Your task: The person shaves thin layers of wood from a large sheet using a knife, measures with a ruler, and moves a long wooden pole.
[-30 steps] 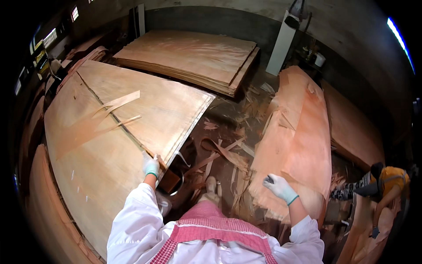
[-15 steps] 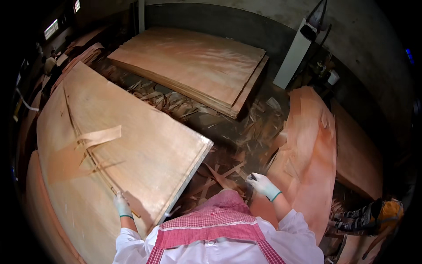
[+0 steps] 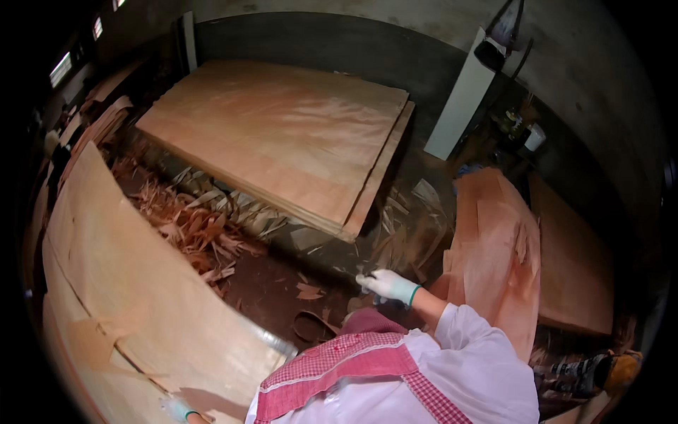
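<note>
My right hand (image 3: 388, 285), in a white glove with a teal cuff, is held over the littered floor in front of me. Its fingers are closed; what they hold, if anything, I cannot make out. At the lower left, my gloved left hand (image 3: 175, 408) is on or just above a large pale wood veneer sheet (image 3: 162, 261), its fingers smeared by motion. A narrow strip or gap (image 3: 131, 359) runs across that sheet toward this hand. Beside the line, a blurred loose piece of veneer (image 3: 92, 339) lies on the sheet.
A broad veneer stack (image 3: 282, 134) lies ahead near the wall. Reddish veneer sheets (image 3: 491, 247) are piled at my right, with a flat board (image 3: 572, 261) beyond. Veneer scraps (image 3: 205, 233) litter the floor. A white post (image 3: 459, 99) leans near the wall. Another person (image 3: 593, 371) is partly visible lower right.
The view has turned, so the left sheet sits lower and farther left. My right hand has moved left and slightly up in view; my left hand has moved down toward the lower edge.
</note>
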The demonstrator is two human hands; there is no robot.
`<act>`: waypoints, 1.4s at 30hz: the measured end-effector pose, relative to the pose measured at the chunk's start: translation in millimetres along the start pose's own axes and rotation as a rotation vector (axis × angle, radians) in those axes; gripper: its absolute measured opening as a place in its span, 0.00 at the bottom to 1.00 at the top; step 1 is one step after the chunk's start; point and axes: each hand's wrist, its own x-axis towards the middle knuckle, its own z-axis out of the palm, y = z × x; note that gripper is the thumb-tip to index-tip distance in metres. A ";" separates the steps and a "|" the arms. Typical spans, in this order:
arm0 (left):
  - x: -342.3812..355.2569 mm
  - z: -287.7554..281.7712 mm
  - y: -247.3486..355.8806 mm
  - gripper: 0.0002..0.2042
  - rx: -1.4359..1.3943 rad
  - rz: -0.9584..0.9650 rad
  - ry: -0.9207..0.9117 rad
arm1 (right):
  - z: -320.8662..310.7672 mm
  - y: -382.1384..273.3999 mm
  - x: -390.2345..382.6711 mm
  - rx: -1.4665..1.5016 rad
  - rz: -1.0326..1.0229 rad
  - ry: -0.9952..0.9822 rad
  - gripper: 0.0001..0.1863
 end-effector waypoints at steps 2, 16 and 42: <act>-23.4 -20.0 32.9 0.25 -0.026 0.043 0.162 | -53.8 -30.0 19.6 0.255 -0.068 0.109 0.20; -444.1 -213.3 614.2 0.12 -1.014 1.429 -0.635 | -290.0 -76.8 102.9 0.749 -0.403 0.177 0.09; -898.5 -262.2 1020.4 0.10 -0.663 2.005 -0.804 | -633.5 66.1 253.1 0.384 -0.261 0.543 0.12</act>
